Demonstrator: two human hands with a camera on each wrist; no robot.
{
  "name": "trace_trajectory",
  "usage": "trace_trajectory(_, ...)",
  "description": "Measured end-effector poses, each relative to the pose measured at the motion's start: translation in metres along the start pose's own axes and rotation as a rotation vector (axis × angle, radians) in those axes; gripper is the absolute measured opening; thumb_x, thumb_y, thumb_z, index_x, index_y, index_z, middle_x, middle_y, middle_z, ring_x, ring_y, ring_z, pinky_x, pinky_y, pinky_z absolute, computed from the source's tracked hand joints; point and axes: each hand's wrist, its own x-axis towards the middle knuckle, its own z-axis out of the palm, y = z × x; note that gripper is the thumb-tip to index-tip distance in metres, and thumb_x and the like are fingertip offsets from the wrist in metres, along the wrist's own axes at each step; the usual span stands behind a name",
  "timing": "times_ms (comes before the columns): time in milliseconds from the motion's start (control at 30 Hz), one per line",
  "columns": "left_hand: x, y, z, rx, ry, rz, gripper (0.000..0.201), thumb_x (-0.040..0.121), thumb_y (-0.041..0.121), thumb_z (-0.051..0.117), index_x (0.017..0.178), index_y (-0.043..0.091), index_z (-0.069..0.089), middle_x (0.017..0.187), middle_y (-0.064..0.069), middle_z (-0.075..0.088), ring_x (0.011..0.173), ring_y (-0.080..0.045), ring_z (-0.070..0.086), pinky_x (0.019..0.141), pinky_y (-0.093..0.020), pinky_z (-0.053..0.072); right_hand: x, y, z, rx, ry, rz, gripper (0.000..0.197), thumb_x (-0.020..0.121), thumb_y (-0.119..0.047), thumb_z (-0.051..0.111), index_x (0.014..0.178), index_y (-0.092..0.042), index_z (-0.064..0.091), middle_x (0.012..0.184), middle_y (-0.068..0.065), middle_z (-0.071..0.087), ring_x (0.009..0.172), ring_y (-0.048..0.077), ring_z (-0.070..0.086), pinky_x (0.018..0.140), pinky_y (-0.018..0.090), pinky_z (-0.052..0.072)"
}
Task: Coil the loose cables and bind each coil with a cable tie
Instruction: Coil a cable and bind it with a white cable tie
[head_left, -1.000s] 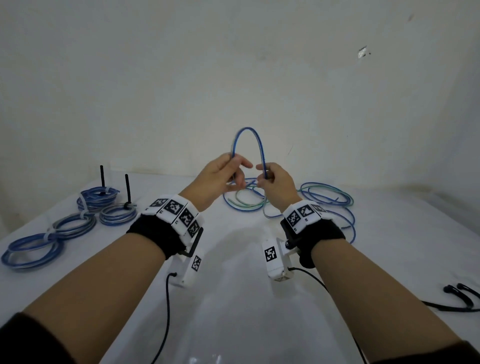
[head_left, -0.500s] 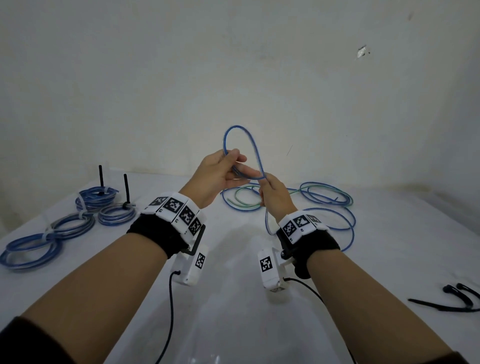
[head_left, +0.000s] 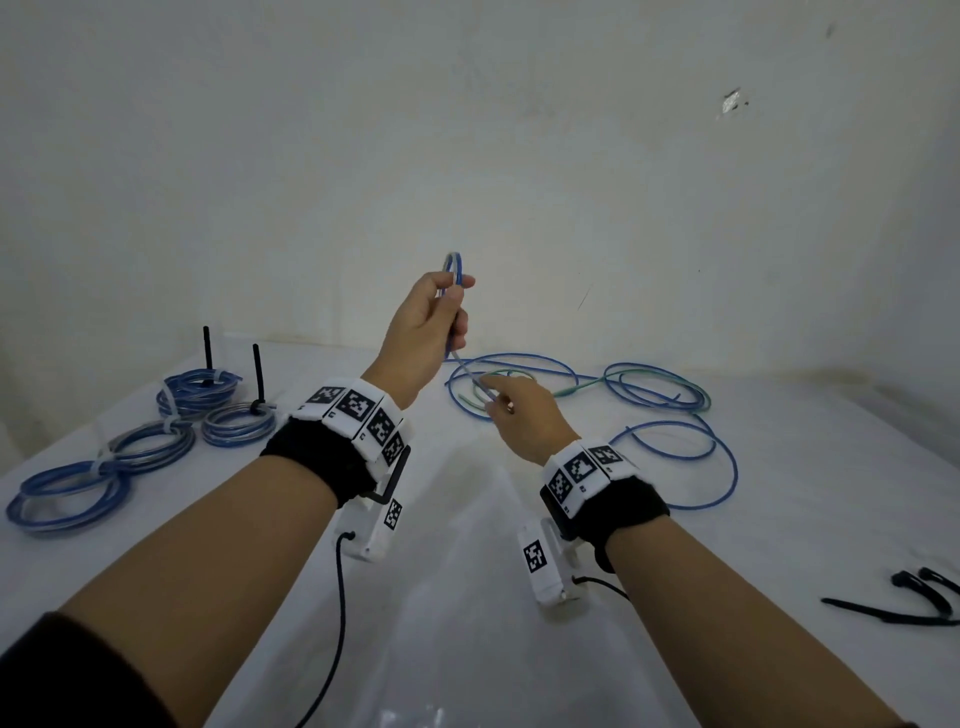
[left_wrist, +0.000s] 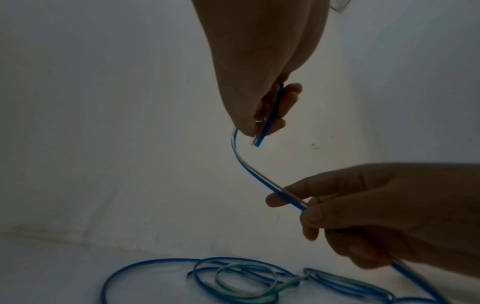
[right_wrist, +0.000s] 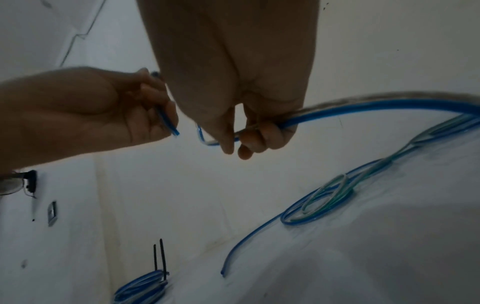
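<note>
While the left hand (head_left: 423, 332) pinches the blue cable (left_wrist: 259, 176) end at frame centre, the right hand (head_left: 524, 415), fingers curled round it, should feed even, untwisted loops.

From the head view, the blue cable (head_left: 453, 332) vanishes inside the left hand (head_left: 421, 332), so its grip is hidden there. Below that hand, the right hand (head_left: 524, 415) covers its own pinch. Right of the cable, the black ties (head_left: 914, 597) run off the frame edge.
</note>
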Motion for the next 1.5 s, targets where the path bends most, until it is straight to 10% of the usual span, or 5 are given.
trace_trajectory(67, 0.000, -0.006, -0.001, 0.043, 0.018, -0.032, 0.023, 0.100, 0.014, 0.037, 0.115, 0.015, 0.055, 0.079, 0.002, 0.050, 0.065, -0.009, 0.044, 0.065, -0.017, 0.042, 0.000, -0.004, 0.000, -0.067, -0.054, -0.086, 0.034, 0.085, 0.007, 0.042, 0.089, -0.017, 0.066, 0.069, 0.005, 0.046, 0.075, 0.021, 0.040, 0.070, 0.022, 0.026)
trace_trajectory(233, -0.002, -0.016, -0.004, 0.007, -0.048, -0.089, 0.026, 0.098, 0.002, 0.036, 0.118, 0.008, 0.051, 0.082, -0.003, 0.059, 0.064, -0.009, 0.057, 0.072, -0.022, 0.053, -0.001, -0.009, -0.009, -0.157, -0.158, -0.154, 0.034, 0.089, 0.000, 0.050, 0.117, -0.011, 0.065, 0.087, 0.004, 0.051, 0.075, 0.015, 0.044, 0.072, 0.026, 0.035)
trace_trajectory(633, -0.016, -0.030, -0.002, 0.439, -0.253, -0.150, 0.027, 0.101, 0.016, 0.035, 0.083, 0.011, 0.054, 0.059, -0.007, 0.058, 0.039, -0.008, 0.047, 0.046, -0.021, 0.042, -0.005, -0.013, -0.037, 0.206, 0.142, -0.313, 0.019, 0.078, 0.008, 0.058, 0.088, -0.008, 0.060, 0.079, -0.001, 0.063, 0.068, 0.009, 0.054, 0.067, 0.010, 0.042)
trace_trajectory(1067, -0.016, -0.005, 0.003, -0.155, -0.453, -0.509, 0.034, 0.102, 0.028, 0.032, 0.078, 0.012, 0.048, 0.053, 0.003, 0.043, 0.051, -0.017, 0.050, 0.071, -0.033, 0.053, 0.011, 0.006, -0.050, 0.498, 0.472, -0.148, 0.016, 0.090, 0.000, 0.053, 0.091, -0.014, 0.060, 0.082, 0.000, 0.066, 0.072, 0.014, 0.064, 0.073, 0.023, 0.052)
trace_trajectory(1500, -0.001, 0.008, 0.007, -0.573, -0.145, -0.371, 0.034, 0.103, 0.029, 0.028, 0.076, 0.017, 0.044, 0.047, 0.010, 0.029, 0.036, -0.004, 0.025, 0.041, -0.016, 0.024, 0.000, 0.039, -0.036, 0.365, 0.197, 0.173, 0.022, 0.100, -0.011, 0.036, 0.118, -0.006, 0.048, 0.093, 0.008, 0.060, 0.081, 0.020, 0.056, 0.068, 0.013, 0.045)
